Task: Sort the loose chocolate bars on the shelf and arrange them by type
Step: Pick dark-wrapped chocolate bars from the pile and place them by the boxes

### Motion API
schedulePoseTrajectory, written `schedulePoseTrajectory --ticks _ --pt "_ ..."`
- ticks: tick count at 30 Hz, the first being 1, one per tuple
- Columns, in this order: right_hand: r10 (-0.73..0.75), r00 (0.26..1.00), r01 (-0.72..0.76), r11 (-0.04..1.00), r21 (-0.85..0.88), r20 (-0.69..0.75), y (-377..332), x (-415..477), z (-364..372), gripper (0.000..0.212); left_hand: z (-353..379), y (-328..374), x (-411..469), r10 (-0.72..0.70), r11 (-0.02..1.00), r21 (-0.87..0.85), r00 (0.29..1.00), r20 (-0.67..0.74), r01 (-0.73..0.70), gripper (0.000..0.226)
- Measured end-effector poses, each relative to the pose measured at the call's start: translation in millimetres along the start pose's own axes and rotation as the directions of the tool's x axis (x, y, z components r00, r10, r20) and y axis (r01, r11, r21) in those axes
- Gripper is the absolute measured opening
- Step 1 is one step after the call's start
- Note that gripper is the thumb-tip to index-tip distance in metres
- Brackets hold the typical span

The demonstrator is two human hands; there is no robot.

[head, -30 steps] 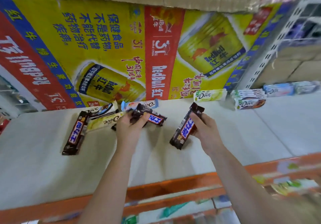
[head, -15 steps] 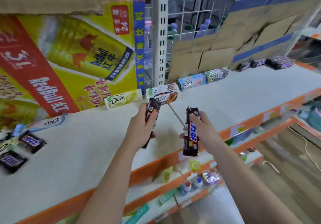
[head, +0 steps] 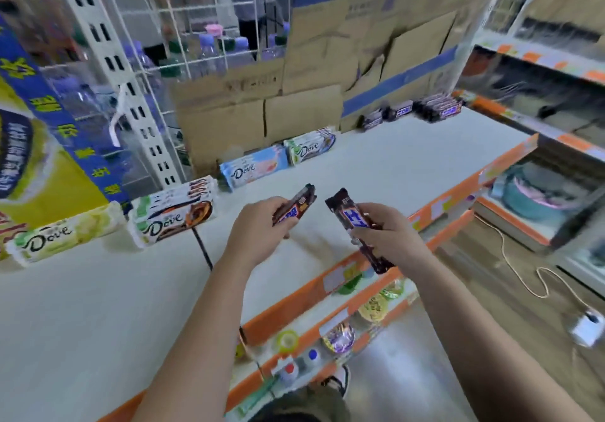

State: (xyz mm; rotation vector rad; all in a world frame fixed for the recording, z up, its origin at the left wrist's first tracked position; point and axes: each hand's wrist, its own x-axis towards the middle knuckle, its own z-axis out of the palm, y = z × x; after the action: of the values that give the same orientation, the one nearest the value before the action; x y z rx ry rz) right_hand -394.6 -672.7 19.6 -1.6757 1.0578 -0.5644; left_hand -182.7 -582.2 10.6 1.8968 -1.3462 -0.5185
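Both hands are up over the white shelf (head: 409,159), each with a bar of its own. The left hand (head: 258,225) has its fingers curled round the lower half of a dark-wrapped chocolate bar (head: 296,207), thumb across its face, the free end of the wrapper pointing off to about one o'clock. The right hand (head: 389,238) grips a second chocolate bar (head: 355,222) round its middle, blue-and-white lettering facing up. That one runs from eleven o'clock down to five, its lower end hanging out past the shelf's orange front edge (head: 294,300). The two bars are close together but apart, and neither touches the shelf. Along the back of the shelf the packs sit in a row. A pale green Dove pack (head: 65,231) lies out at nine o'clock from the hands, with a stack of brown-and-orange Dove packs (head: 173,212) just beside it. A blue-and-pink Dove pack (head: 253,167) is at about eleven and a green-and-dark Dove stack (head: 311,146) at twelve, in front of the flattened cardboard (head: 311,71). Far along at one o'clock lies a pile of dark bars (head: 438,107), which look like the same kind as the two in hand, though they are too blurred to be sure. A yellow drinks carton (head: 32,159) stands at the far nine o'clock side, and a white adapter (head: 586,329) lies on the floor at four o'clock.
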Motion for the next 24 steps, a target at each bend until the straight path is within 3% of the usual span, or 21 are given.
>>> schedulePoseTrajectory --ticks 3,10,24 --pt "-0.065 0.995 0.045 0.968 -0.246 -0.072 12.5 39.1 -35.8 0.032 22.7 10.5 36.6 0.002 0.998 0.057 1.0 -0.025 0.0 0.009" --pt "-0.157 0.981 0.079 0.859 -0.507 -0.113 32.7 127.0 -97.5 0.029 67.1 32.3 111.2 -0.027 0.986 0.16 0.998 -0.064 0.037 0.022" --pt "-0.24 0.971 0.176 0.742 -0.647 -0.011 80.6 266.3 -223.6 0.024 152.1 87.9 234.6 -0.079 0.98 0.166 0.985 -0.153 0.105 0.022"
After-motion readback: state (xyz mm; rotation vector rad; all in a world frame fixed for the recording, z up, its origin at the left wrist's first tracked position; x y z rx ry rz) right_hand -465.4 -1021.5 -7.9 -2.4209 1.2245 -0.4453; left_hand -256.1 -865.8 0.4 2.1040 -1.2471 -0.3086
